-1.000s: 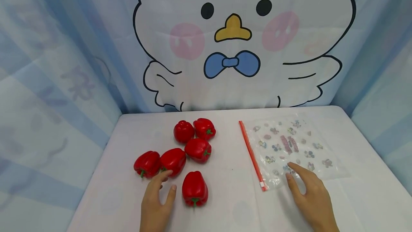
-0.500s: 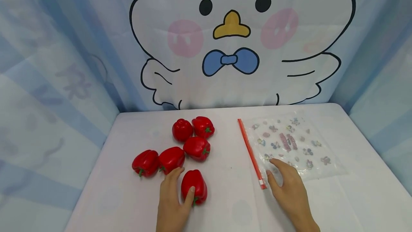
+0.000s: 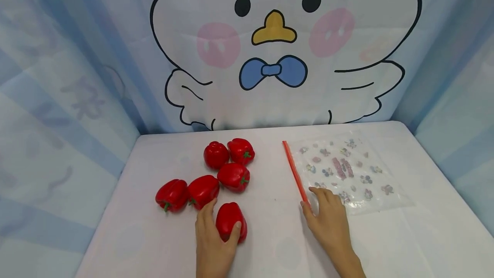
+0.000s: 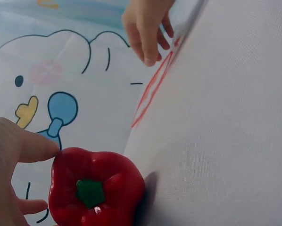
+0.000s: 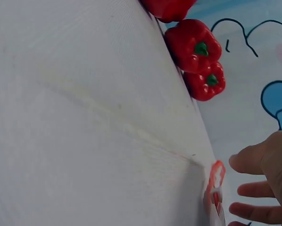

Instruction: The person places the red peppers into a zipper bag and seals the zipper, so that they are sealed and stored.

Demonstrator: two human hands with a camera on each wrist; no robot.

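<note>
In the head view my left hand [image 3: 217, 237] holds the nearest red bell pepper [image 3: 227, 218], fingers along its left side and thumb across its front. The left wrist view shows the thumb touching this pepper [image 4: 98, 186], whose green stem faces that camera. My right hand [image 3: 329, 222] hovers at the near end of a clear zip bag [image 3: 378, 188], which lies flat with printed figures and a red zip edge [image 3: 294, 170]. In the right wrist view its fingers are parted beside the bag's white slider [image 5: 216, 194]; nothing is between them.
Several more red bell peppers lie left of centre, among them an upturned one [image 3: 216, 155] at the back and another at far left [image 3: 172, 195]. A white cloth covers the table [image 3: 278, 243]. A printed curtain [image 3: 274, 106] stands behind, with blue-white curtains at both sides.
My left hand has moved right, from beside the middle peppers to the nearest pepper, its thumb now over it. My right hand has moved left across the bag to its red zip edge.
</note>
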